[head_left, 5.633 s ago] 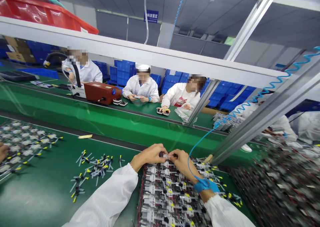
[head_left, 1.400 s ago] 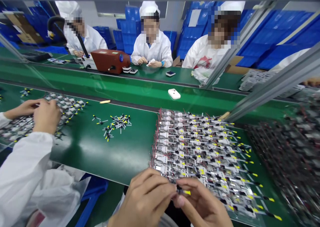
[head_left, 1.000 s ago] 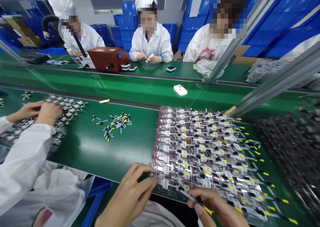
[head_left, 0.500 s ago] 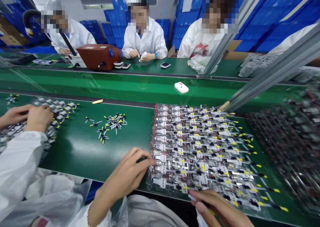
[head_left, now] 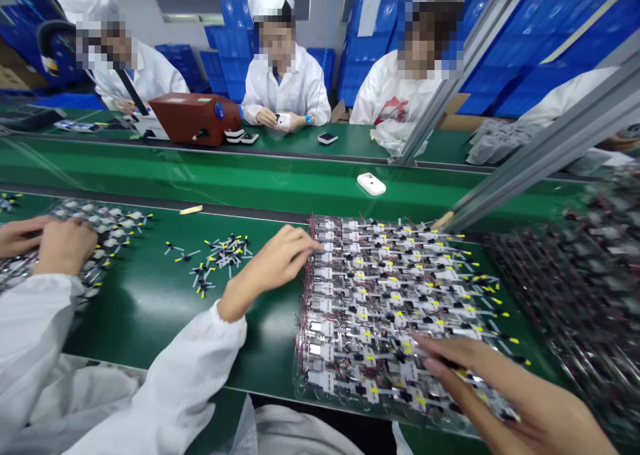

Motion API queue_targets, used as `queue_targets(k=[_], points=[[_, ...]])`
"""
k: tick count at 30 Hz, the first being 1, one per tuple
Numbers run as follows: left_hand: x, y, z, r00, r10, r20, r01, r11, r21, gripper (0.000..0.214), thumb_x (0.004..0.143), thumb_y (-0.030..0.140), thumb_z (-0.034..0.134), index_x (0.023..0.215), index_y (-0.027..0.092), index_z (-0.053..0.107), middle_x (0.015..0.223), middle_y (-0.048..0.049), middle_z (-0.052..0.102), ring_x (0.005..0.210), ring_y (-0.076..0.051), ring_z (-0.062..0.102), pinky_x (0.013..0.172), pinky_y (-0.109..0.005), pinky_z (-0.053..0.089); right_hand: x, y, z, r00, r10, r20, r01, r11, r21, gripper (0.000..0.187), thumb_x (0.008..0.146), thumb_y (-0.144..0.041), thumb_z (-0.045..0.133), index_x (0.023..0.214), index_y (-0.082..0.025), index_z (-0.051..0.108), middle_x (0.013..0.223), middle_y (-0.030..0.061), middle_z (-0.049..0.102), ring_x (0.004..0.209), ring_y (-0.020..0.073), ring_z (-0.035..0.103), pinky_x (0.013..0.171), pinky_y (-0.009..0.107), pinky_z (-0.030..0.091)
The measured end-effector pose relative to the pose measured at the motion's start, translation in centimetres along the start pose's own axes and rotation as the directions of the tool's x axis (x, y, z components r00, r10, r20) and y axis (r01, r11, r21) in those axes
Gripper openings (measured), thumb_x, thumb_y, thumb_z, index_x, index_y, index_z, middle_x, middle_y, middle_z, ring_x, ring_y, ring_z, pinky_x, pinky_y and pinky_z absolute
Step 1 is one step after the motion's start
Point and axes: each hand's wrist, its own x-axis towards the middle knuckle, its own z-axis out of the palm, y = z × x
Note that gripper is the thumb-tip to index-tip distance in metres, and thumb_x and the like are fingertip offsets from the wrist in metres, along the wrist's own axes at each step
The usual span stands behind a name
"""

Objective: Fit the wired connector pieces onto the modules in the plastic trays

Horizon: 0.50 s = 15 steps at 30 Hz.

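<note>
Left hand (head_left: 280,260) moved near far-left corner of tray (head_left: 302,376), tray under right hand (head_left: 505,385), both grips' hold unclear

Tray (head_left: 299,383) looks like clear plastic, super glossy, glare all over. Benchtop (head_left: 135,321) smooth green, soft sheen. Left sleeve (head_left: 175,368) white cloth, matt, kinda wrinkly. Slanted post (head_left: 453,81) bare metal, satin-ish. White case (head_left: 371,184) smooth plastic. Blue bins (head_left: 373,51) shiny plastic. Bag (head_left: 395,133) thin, crinkly, see-through plastic.
</note>
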Motion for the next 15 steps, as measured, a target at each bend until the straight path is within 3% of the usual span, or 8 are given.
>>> queue_targets(k=[3,5,7,9,11,15], points=[[3.2,-2.7,0.7,0.999,0.033,0.023,-0.034,0.999,0.019,0.03,0.097,0.012,0.044,0.116,0.022,0.065,0.108,-0.0054,0.062,0.103,-0.021,0.051,0.097,-0.038,0.041,3.3,-0.3,-1.2,0.998,-0.064,-0.012,0.063,0.996,-0.058,0.025,0.099,-0.047,0.051,0.101,-0.03,0.069,0.095,-0.0003,0.075,0.08,0.0193,0.073,0.068,0.024,0.061],[4.0,-3.6,1.7,0.997,0.051,0.06,-0.052,0.999,0.015,0.032,0.095,0.009,0.044,0.111,0.022,0.068,0.109,-0.0053,0.06,0.104,-0.021,0.049,0.098,-0.037,0.04,5.6,-0.4,-1.5,0.995,-0.096,0.039,0.099,0.993,-0.066,0.028,0.101,-0.047,0.045,0.096,-0.029,0.067,0.091,0.0011,0.074,0.079,0.0194,0.072,0.066,0.026,0.059],[4.0,-4.0,2.8,0.995,0.057,0.087,-0.059,0.998,0.019,0.036,0.093,0.005,0.043,0.108,0.023,0.069,0.108,-0.005,0.058,0.103,-0.02,0.048,0.098,-0.036,0.039,7.7,-0.1,-1.4,0.992,-0.094,0.081,0.102,0.991,-0.09,0.032,0.102,-0.047,0.041,0.095,-0.027,0.066,0.104,0.0055,0.07,0.089,0.0219,0.069,0.066,0.029,0.058],[3.6,-4.0,3.5,0.992,0.063,0.114,-0.07,0.996,0.054,0.041,0.091,0.002,0.042,0.11,0.025,0.069,0.107,-0.0047,0.055,0.1,-0.02,0.047,0.094,-0.035,0.04,9.5,0.5,-0.8,0.994,-0.067,0.081,0.077,0.988,-0.133,0.034,0.102,-0.047,0.039,0.096,-0.026,0.066,0.121,0.0105,0.06,0.097,0.0249,0.066,0.064,0.032,0.057],[3.3,-3.7,3.7,0.989,0.064,0.135,-0.081,0.99,0.117,0.045,0.089,0.0,0.042,0.114,0.027,0.068,0.105,-0.0049,0.053,0.096,-0.021,0.045,0.09,-0.034,0.041,11.2,1.4,0.3,0.996,-0.049,0.069,0.059,0.986,-0.158,0.035,0.101,-0.046,0.04,0.098,-0.025,0.067,0.124,0.0136,0.053,0.094,0.0257,0.063,0.062,0.033,0.055],[3.1,-3.0,3.6,0.986,0.057,0.16,-0.092,0.971,0.222,0.049,0.084,-0.003,0.044,0.116,0.026,0.066,0.106,-0.0062,0.05,0.097,-0.023,0.043,0.087,-0.034,0.041,14.0,3.6,3.2,0.994,-0.08,0.073,0.089,0.987,-0.13,0.028,0.1,-0.038,0.041,0.098,-0.023,0.066,0.095,0.0093,0.057,0.082,0.0231,0.06,0.069,0.035,0.051]])
